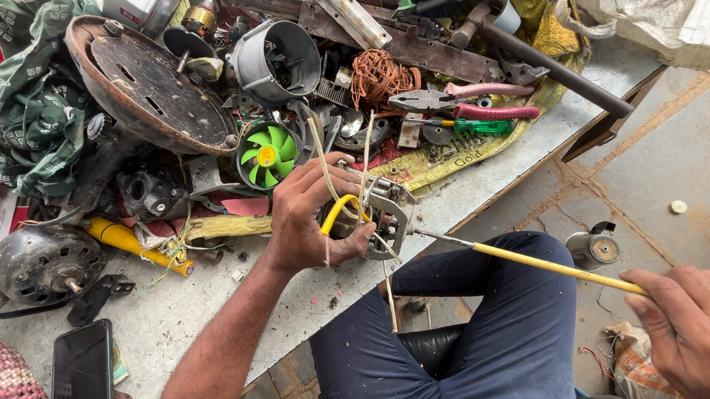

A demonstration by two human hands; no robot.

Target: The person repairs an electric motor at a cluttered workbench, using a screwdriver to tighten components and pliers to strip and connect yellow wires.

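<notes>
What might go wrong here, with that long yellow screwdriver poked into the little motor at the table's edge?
1. The thin-shafted yellow-handled screwdriver could slip off the small grey metal motor and jab the left hand gripping it.
2. The motor sits at the edge of the dusty grey table; a hard push might tip it onto the person's lap.
3. Loose cream and yellow wires around the fingers may snag.

A pale, speckled surface [206, 313] carries a heap of parts. Near its front edge lie a black phone [83, 363], a grey motor [41, 262] and a yellow shock-absorber-like tube [133, 246]. Farther back sit a rusty round disc [148, 83], a green fan [267, 154], a copper wire coil [376, 77], red-handled pliers [471, 109] and a green patterned cloth [28, 105].
</notes>
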